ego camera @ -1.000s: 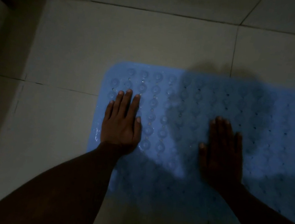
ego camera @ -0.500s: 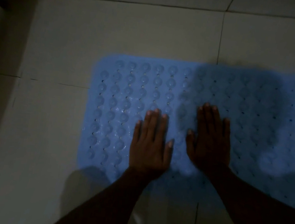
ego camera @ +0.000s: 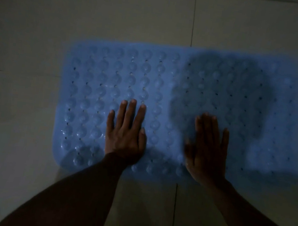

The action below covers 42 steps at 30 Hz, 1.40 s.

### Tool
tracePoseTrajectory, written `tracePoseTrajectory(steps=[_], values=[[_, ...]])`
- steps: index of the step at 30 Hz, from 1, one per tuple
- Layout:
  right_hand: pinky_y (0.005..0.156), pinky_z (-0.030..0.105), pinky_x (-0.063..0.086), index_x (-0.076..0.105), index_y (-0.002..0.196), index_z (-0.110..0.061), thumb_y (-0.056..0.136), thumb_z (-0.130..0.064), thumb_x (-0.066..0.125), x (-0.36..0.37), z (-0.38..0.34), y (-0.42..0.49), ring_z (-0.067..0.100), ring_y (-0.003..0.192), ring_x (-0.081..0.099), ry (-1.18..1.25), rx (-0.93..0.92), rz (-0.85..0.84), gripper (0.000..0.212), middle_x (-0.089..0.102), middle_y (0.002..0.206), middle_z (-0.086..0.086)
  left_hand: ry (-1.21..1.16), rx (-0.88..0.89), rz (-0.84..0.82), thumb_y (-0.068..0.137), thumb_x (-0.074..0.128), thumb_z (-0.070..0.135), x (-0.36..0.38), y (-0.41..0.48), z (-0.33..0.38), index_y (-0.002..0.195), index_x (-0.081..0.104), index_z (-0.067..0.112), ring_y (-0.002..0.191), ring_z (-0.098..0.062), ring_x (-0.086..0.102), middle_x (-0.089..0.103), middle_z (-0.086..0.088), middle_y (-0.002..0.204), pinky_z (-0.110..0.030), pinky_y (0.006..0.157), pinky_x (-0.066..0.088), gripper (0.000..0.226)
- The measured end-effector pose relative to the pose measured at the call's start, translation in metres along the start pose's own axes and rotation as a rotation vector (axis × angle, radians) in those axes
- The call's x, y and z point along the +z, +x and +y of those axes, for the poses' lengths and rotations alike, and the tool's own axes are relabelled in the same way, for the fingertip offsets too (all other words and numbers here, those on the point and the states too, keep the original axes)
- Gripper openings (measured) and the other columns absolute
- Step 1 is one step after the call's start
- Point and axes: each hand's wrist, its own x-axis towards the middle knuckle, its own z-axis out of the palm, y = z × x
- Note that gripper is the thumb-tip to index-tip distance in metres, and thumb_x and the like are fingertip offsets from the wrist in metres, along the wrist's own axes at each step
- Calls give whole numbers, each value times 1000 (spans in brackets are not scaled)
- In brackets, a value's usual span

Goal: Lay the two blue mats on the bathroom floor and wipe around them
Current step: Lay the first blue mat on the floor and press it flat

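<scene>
Flatly, 1 blue rectangular mat (ego camera: 111, 74) with rows of round bumps and small holes lay on pale tiled floor (ego camera: 33, 23), left hand (ego camera: 125, 138) and right hand (ego camera: 208, 152) rested palm-down on it, fingers straight.

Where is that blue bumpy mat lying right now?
In the head view, the blue mat lies flat on the pale tiled floor, centre to right of the picture; the left hand and right hand both rest flat on its near half.

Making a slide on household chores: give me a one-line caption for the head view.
Left hand and right hand press flat on a blue studded mat laid on the tiled floor.
</scene>
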Motion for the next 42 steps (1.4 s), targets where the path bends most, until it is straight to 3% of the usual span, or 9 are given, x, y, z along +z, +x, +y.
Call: tracePoseTrajectory(steps=[5,9,14,21,24,31,36,39,42], values=[[123,60,14,30,158,-12,95,-43,42,5,18,-13,30,155,19,30,16,-9,71,25,166,11,-14,6,72,102,26,41,4,-2,3,165,11,21,160,-26,-2,1,-7,173,-54,127,6,68],[123,59,14,31,158,-14,94,-42,47,5,15,-11,28,156,17,44,27,-36,72,24,167,9,-52,9,91,104,23,47,3,-15,29,164,18,16,159,-27,2,9,-13,172,-48,127,5,67],[122,59,18,34,157,-14,94,-38,51,5,16,-12,27,155,19,58,38,-9,70,28,166,8,-16,15,6,104,20,51,17,-20,95,165,6,20,159,-29,-6,-4,-11,173,-61,125,4,70],[120,58,23,39,154,-13,97,-34,46,-7,32,-10,26,153,27,195,30,82,61,37,161,8,32,7,-13,102,15,58,17,-18,95,165,6,21,159,-30,-9,-9,-10,172,-64,124,5,74],[122,56,21,39,154,-11,97,-36,42,-19,74,-2,29,152,28,112,73,105,63,36,162,11,31,-13,-44,100,5,61,17,-18,94,165,7,22,159,-29,-9,-5,-11,172,-64,124,3,76],[125,54,14,29,159,-15,96,-43,42,-13,132,-10,27,156,17,19,66,-17,70,25,167,8,50,-35,-31,101,17,55,19,-18,98,165,7,19,159,-29,-9,-7,-11,172,-64,124,5,74],[124,54,17,32,158,-16,97,-42,45,-14,133,-9,27,156,19,50,60,-12,67,26,166,7,-53,76,42,103,16,58,5,-11,136,164,16,17,160,-27,-2,4,-12,172,-49,128,1,74],[124,54,17,36,157,-17,98,-43,43,-14,133,-11,27,155,20,60,73,1,65,28,166,6,-93,138,72,104,20,53,6,26,186,165,11,16,159,-25,-6,0,-12,172,-45,128,-3,72],[123,54,19,39,155,-17,99,-42,41,-15,132,-9,25,155,21,88,71,20,61,29,165,4,-31,122,-10,104,17,55,12,58,208,164,-5,22,157,-23,-19,-16,-8,171,-49,128,-5,72]])
